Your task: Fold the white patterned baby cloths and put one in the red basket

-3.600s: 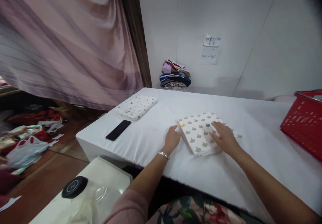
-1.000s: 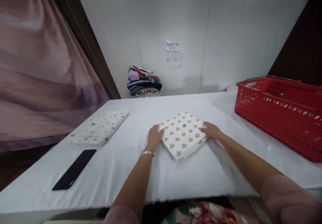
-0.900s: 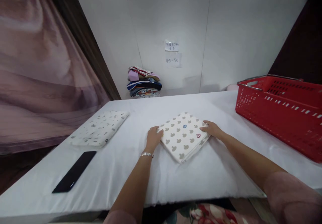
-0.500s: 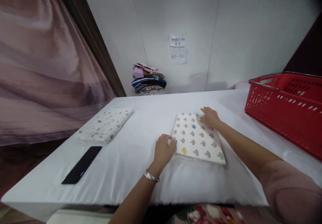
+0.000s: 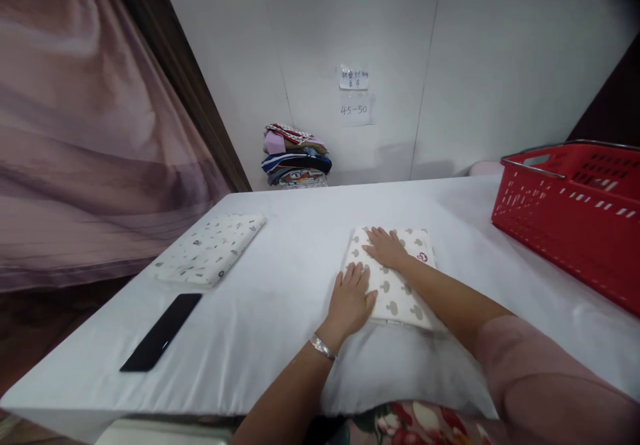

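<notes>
A folded white cloth [image 5: 400, 301] printed with grey mushrooms lies on the white-covered table [image 5: 280, 311] in front of me. My left hand [image 5: 350, 298] rests flat on its left edge, fingers spread, a silver bracelet at the wrist. Higher up on the same cloth lies my right hand [image 5: 386, 248], palm down with its fingers stretched out. Both hands hide part of the print; a dark red mushroom shows right of my right hand. To the left is a second folded white cloth [image 5: 213, 248] with small dark prints, apart from both hands.
A black flat phone-like slab [image 5: 163, 331] lies at the table's left front. The red plastic basket [image 5: 570, 211] with metal handles stands at the right. Behind the far edge is a stack of folded fabrics [image 5: 297, 158], near paper signs [image 5: 356, 108] on the wall. A pink curtain [image 5: 100, 131] hangs left.
My right hand has moved left from the cloth's upper right corner onto its upper middle. My left hand has shifted from beside the left edge onto the cloth.
</notes>
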Demonstrator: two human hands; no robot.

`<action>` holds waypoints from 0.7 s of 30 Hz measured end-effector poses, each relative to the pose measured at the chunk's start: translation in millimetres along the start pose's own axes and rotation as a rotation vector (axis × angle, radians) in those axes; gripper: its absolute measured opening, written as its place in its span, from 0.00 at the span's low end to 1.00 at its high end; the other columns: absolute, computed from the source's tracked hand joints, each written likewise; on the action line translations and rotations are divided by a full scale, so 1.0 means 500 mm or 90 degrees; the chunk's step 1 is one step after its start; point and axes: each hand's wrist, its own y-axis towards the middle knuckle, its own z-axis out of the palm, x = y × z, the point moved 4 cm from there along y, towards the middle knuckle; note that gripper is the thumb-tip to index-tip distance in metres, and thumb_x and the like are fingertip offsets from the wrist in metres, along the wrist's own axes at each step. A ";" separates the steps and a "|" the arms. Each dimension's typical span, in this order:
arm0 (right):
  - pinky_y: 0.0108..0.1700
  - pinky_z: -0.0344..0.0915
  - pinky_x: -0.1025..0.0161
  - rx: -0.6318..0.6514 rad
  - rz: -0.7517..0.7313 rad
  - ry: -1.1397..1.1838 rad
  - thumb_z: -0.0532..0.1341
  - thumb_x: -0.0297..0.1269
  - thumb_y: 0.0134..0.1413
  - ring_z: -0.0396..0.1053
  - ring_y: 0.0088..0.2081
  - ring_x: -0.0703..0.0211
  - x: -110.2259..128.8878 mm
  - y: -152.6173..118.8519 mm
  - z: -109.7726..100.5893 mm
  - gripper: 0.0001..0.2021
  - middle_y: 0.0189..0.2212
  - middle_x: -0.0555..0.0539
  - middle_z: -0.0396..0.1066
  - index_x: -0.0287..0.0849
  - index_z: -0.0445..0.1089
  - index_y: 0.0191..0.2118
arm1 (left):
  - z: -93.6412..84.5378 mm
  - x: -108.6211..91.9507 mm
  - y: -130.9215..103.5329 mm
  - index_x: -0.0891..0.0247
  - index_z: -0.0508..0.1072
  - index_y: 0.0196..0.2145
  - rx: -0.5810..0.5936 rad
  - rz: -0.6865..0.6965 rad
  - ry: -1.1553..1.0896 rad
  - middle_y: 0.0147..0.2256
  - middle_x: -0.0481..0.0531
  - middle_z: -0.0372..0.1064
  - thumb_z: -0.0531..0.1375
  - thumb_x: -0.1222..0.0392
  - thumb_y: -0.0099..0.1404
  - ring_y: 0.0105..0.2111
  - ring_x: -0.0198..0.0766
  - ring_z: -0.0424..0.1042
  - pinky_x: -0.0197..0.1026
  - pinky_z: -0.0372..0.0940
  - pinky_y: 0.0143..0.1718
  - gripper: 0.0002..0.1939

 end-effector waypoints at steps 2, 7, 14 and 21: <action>0.62 0.35 0.42 0.004 -0.001 0.003 0.43 0.52 0.62 0.37 0.66 0.47 -0.002 0.000 0.003 0.30 0.66 0.41 0.41 0.40 0.48 0.64 | -0.002 0.000 -0.001 0.63 0.55 0.61 0.000 0.000 0.006 0.64 0.56 0.47 0.47 0.53 0.68 0.64 0.49 0.44 0.57 0.46 0.62 0.26; 0.60 0.39 0.39 0.032 0.009 0.012 0.44 0.52 0.61 0.39 0.65 0.43 0.010 0.006 -0.016 0.30 0.65 0.39 0.42 0.40 0.51 0.63 | 0.000 -0.001 -0.001 0.62 0.56 0.61 -0.008 0.007 0.009 0.64 0.57 0.48 0.47 0.53 0.68 0.64 0.49 0.45 0.58 0.47 0.61 0.26; 0.62 0.36 0.42 0.026 -0.002 0.014 0.43 0.51 0.62 0.36 0.66 0.46 0.033 -0.004 -0.016 0.29 0.66 0.40 0.39 0.40 0.49 0.64 | 0.008 0.005 0.002 0.60 0.56 0.61 -0.026 0.009 0.002 0.63 0.57 0.50 0.49 0.53 0.67 0.64 0.49 0.45 0.58 0.48 0.61 0.26; 0.62 0.35 0.41 0.050 0.031 0.048 0.47 0.51 0.59 0.35 0.66 0.45 0.031 -0.118 -0.040 0.30 0.66 0.39 0.41 0.41 0.52 0.63 | 0.005 0.008 0.006 0.61 0.56 0.61 -0.022 0.010 -0.015 0.63 0.58 0.50 0.48 0.53 0.67 0.64 0.49 0.45 0.58 0.48 0.60 0.26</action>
